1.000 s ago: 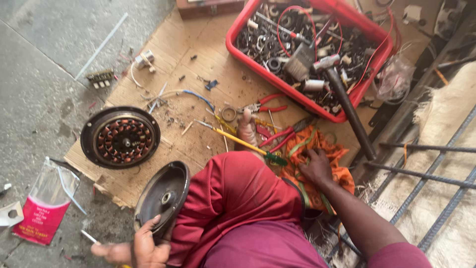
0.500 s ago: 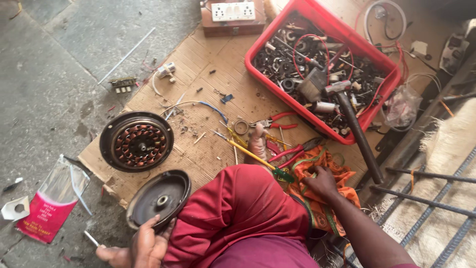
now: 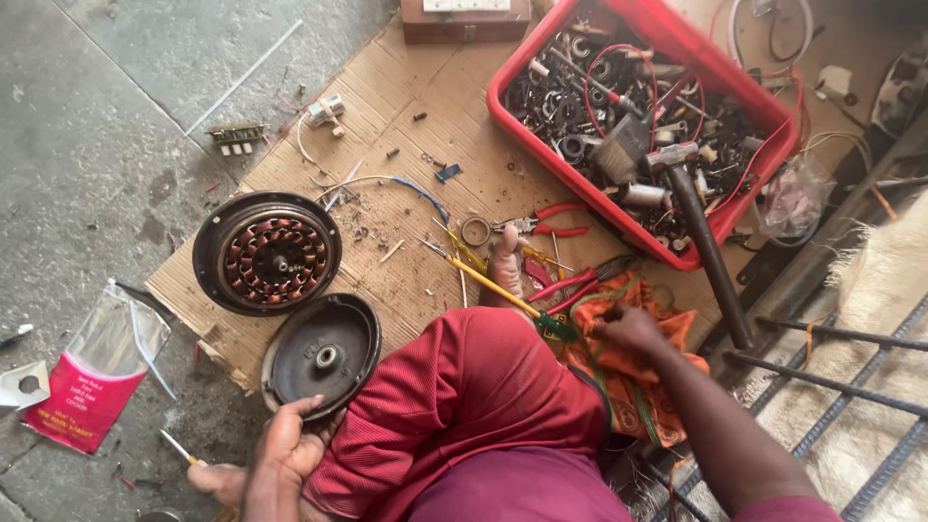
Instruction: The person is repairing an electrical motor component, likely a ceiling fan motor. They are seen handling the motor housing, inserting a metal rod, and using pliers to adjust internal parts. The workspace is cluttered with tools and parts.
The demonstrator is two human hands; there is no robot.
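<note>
Two pliers [image 3: 546,220] beside red bin [image 3: 696,48]

- Looks like an informal repair workshop set up on the ground, for motors or small electrical machines.
- Bare concrete floor [image 3: 106,126], stained and littered, with a flattened cardboard sheet [image 3: 406,106] serving as the work surface.
- Opened motor on the cardboard: a round stator with copper windings [image 3: 268,253] and a dark round cover plate [image 3: 322,354] beside it.
- Red plastic crate [image 3: 646,114] crammed with bearings, wires and metal parts, a hammer [image 3: 696,227] leaning out over its rim.
- Red-handled pliers [image 3: 541,220], loose wires and screws scattered about.
</note>
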